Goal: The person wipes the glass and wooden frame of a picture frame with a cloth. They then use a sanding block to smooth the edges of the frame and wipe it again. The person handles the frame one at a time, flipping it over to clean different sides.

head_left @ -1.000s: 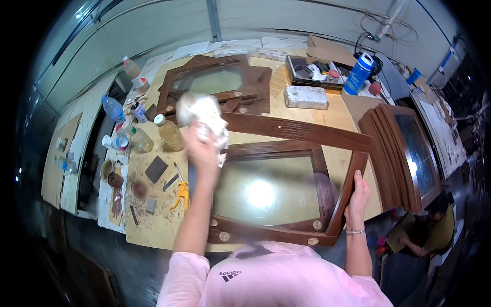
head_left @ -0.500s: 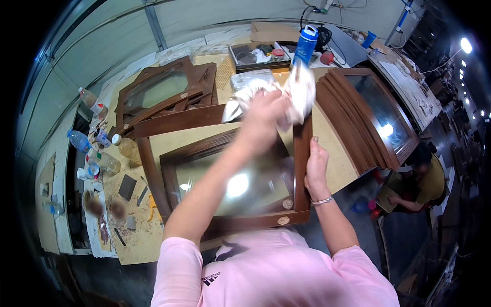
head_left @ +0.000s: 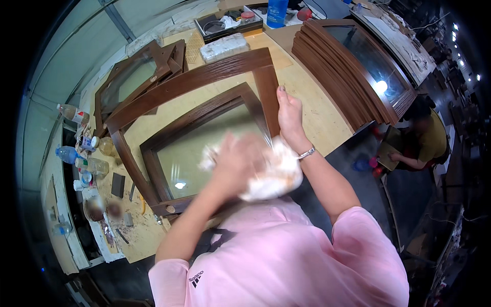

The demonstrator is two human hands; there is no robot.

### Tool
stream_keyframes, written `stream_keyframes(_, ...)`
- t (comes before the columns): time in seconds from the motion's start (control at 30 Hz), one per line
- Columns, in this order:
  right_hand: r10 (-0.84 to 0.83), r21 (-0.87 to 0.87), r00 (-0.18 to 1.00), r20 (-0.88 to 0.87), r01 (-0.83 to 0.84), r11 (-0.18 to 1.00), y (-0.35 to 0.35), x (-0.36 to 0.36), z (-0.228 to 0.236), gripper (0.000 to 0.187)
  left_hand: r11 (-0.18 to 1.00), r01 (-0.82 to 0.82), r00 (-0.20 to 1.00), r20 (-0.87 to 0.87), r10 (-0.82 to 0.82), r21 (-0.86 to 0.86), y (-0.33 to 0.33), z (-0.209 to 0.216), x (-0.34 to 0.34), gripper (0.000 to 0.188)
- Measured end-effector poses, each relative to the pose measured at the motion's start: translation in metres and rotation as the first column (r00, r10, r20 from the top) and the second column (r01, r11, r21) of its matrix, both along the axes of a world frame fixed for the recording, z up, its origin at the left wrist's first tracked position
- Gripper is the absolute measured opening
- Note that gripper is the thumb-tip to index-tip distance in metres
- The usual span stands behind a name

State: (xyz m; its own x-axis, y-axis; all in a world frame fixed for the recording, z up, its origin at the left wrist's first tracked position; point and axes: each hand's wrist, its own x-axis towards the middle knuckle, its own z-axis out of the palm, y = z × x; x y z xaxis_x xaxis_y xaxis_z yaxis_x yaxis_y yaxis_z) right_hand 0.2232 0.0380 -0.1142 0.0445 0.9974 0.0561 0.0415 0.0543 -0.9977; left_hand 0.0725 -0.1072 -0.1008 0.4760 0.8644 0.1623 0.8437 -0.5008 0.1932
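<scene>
My left hand [head_left: 238, 158], smeared by motion, has a white cloth [head_left: 276, 176] with tan stains bunched under it. The cloth lies over the lower right part of a dark brown wooden frame [head_left: 197, 77] with a curved top rail. My right hand [head_left: 291, 115] grips the right side of this frame, thumb up along its face. Through its opening shows a second brown frame [head_left: 202, 106] with a glass pane [head_left: 207, 138], lower down on the table. Whether the upper frame also carries glass, I cannot tell.
More brown frames [head_left: 125, 87] lie stacked back left; a row of glazed ones [head_left: 332, 77] leans at right. Bottles [head_left: 92, 165] line the table's left edge. A box of odds and ends [head_left: 225, 24] and a blue bottle [head_left: 276, 13] stand behind. A co-worker [head_left: 427, 138] sits at right.
My left hand has swept the cloth from the frame's top right corner down toward me. My right hand and the frame sit higher and further left in view, the frame more tilted.
</scene>
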Motion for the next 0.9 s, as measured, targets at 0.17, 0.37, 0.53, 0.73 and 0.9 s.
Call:
stream_keyframes(0.17,-0.006,-0.042,0.997,-0.08,0.003,0.999,0.011,-0.002,-0.013,0.054,1.0,-0.003,0.969,0.246,0.006,-0.01,-0.118,-0.067,-0.07,0.014)
stream_keyframes(0.37,-0.03,-0.123,0.999,0.015,0.032,0.992,0.02,-0.004,-0.02,0.055,0.851,-0.448,0.825,0.494,0.274,0.275,-0.06,0.002,-0.06,0.014)
stream_keyframes(0.53,-0.013,-0.172,1.0,0.027,0.018,0.985,0.02,-0.019,-0.018,0.054,0.97,0.213,0.928,0.287,-0.239,0.12,-0.032,-0.036,0.034,0.033)
stream_keyframes(0.73,-0.105,-0.152,0.994,0.032,0.109,0.982,0.028,-0.012,-0.049,0.056,0.966,-0.214,0.943,0.291,0.164,0.148,-0.134,-0.078,-0.115,0.006)
stream_keyframes(0.9,-0.008,-0.272,0.999,0.033,0.017,0.962,0.032,-0.023,-0.035,0.05,0.474,-0.824,0.07,0.774,0.63,-0.311,-0.187,-0.089,-0.228,0.02)
